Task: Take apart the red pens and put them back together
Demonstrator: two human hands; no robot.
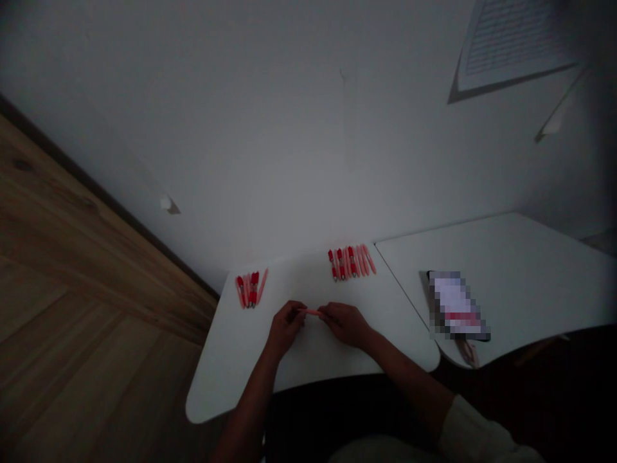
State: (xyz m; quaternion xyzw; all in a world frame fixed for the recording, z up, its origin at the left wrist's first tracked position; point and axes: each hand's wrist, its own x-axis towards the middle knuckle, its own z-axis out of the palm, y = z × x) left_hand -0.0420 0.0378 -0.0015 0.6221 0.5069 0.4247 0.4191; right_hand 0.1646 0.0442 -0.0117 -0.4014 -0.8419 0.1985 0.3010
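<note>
Between my two hands a pink pen (312, 312) is held level, just above the white table (231, 360). My left hand (286, 325) is closed on its left end, and my right hand (344, 321) pinches its right end. The fingertips hide both ends of the pen. Beyond my left hand lies a small group of red and pink pens (251, 289). Farther back, past my right hand, a row of several red and pink pens (351, 262) lies side by side near the wall.
A second white table (506, 276) adjoins on the right, with a blurred-out phone or tablet (457, 305) on it. A pinkish item (467, 352) lies at its front edge. The wall (289, 161) rises behind, with a printed sheet (511, 45) at upper right. Wooden floor (96, 347) is at left.
</note>
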